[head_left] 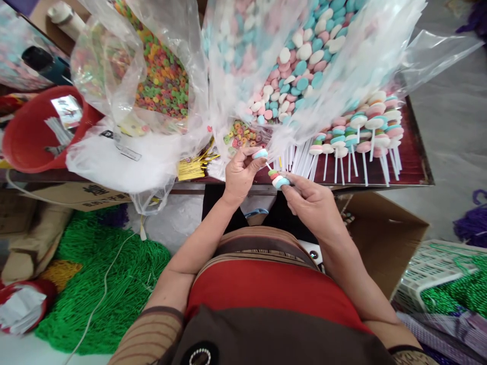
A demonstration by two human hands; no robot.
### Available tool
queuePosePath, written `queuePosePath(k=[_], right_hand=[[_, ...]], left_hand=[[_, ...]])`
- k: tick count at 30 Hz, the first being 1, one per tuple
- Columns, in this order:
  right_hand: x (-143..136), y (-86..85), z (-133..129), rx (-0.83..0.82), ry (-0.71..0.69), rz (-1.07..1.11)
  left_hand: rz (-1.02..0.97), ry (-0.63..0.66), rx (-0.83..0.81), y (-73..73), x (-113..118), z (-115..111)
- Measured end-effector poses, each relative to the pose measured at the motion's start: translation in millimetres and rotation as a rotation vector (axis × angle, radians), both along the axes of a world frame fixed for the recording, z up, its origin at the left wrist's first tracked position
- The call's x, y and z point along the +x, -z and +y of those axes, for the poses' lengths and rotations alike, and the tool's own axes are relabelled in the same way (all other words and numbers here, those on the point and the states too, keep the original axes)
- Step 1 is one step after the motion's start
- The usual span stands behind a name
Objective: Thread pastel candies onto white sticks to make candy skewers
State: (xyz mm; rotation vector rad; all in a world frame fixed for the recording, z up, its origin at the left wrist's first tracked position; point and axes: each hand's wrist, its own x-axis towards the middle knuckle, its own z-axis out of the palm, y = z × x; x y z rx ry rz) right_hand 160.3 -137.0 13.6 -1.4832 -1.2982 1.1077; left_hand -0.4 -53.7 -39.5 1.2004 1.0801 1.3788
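Observation:
My left hand [240, 175] pinches a blue and white candy piece [261, 153] at the near edge of the table. Just right of it, my right hand [314, 203] is closed on a candy stack [279, 180] of blue, white, red and green pieces. A short length of white stick shows between the two. Above my hands lie small ring candies [243, 136] and an open plastic bag of pink, white and blue candies [300, 66]. Loose white sticks [299, 161] and finished-looking candy skewers [365, 126] lie to the right.
Yellow ties [193, 168] lie left of my hands, beside a white plastic bag [117, 157]. Farther left are a bag of ring candies [162, 76] and a red basin [34, 126]. An open cardboard box [384, 238] stands below the table's right part.

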Motion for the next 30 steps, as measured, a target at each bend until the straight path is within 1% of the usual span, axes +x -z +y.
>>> queuePosePath(k=[3,5,7,10,12,16,18,22,25,27,28,30], right_hand=[[-3,-4.7,1,0.068,-0.009,-0.113],[-7,-3.5,3,0.119,-0.011,-0.162],[-9,0.6,6,0.133,-0.023,-0.158],[-6,5.7,6,0.100,-0.070,-0.118],[-1,6.3,4,0.078,-0.100,-0.129],[0,6.8,1,0.034,-0.091,-0.140],[-4,10.3,2,0.018,-0.061,-0.095],[-13,22.6,8,-0.033,-0.005,0.065],[-14,32.6,13,-0.100,0.021,0.252],[-10,38.0,17,-0.135,0.056,0.401],[-7,40.0,18,-0.138,0.083,0.462],[-1,41.9,20,-0.122,0.142,0.542]], left_hand=[[0.043,0.017,0.008,6.7,4,-5],[0.046,0.020,0.013,10.4,6,-8],[0.068,0.017,0.036,11.9,7,-7],[0.104,0.011,0.067,9.7,4,-2],[0.137,-0.009,0.069,6.4,0,2],[0.239,-0.015,0.086,0.0,-4,1],[0.285,-0.005,0.114,-1.3,-2,-4],[0.363,0.029,0.142,-2.3,5,-12],[0.320,0.102,0.138,-8.4,7,-11],[0.265,0.164,0.124,-16.5,6,-2],[0.250,0.184,0.112,-21.5,5,6],[0.280,0.175,0.099,-31.7,1,31]])
